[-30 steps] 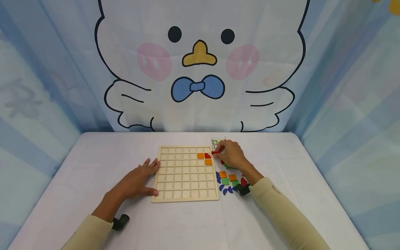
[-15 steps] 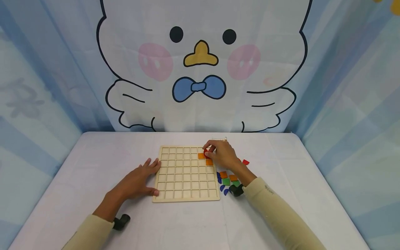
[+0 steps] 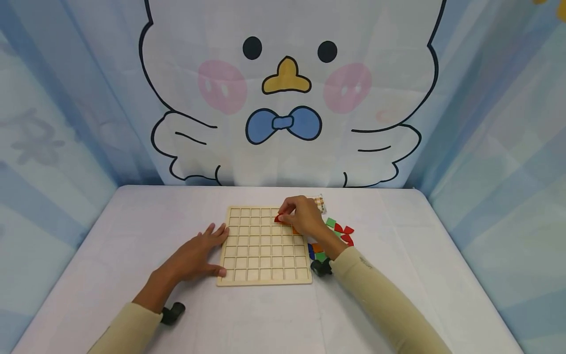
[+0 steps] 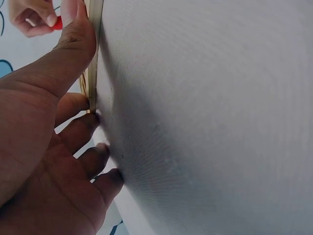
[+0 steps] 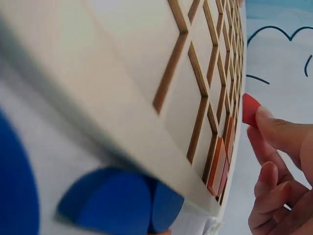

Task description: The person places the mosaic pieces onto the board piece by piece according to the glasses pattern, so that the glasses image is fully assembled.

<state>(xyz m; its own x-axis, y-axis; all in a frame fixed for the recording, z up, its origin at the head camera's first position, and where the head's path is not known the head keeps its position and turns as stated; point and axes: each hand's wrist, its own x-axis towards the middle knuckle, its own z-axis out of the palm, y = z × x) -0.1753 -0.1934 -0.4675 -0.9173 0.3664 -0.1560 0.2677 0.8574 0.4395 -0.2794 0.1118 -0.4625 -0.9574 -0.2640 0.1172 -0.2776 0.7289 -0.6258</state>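
- Table (image 3: 132, 255): covered by a pale cloth; a cartoon-bird curtain (image 3: 287, 98) is hung behind its far edge.
- Board (image 3: 256, 255): a wooden grid of square cells, laid flat at the table's middle, nearer the far edge than the near one.
- Red piece (image 3: 278, 219): pinched between thumb and fingertips of the right hand (image 3: 300, 219); held just over the board's far row, right of its middle. Whether it touches the board cannot be told. In the right wrist view it (image 5: 250, 110) is seen at the fingertips, above the cells.
- Right hand: fingers curled, gripping the red piece; placed over the board's far right corner, with the sleeve (image 3: 380, 300) stretched toward the table's near right.
- Orange pieces (image 5: 218, 166): seated in cells near the board's far right corner, mostly hidden under the right hand in the head view.
- Left hand (image 3: 194, 255): laid flat on the table, fingers straight and spread, nothing gripped; fingertips and thumb are pressed against the board's left edge. In the left wrist view the thumb (image 4: 73, 44) is seen against the board's rim.
- Loose pieces (image 3: 342, 231): red, green, blue and orange, scattered on the table just beside the board's right edge.
- Blue pieces (image 5: 112, 200): lying on the cloth, touching the board's edge in the right wrist view.
- Card (image 3: 320, 202): small and patterned, lying beyond the right hand, near the board's far right corner.
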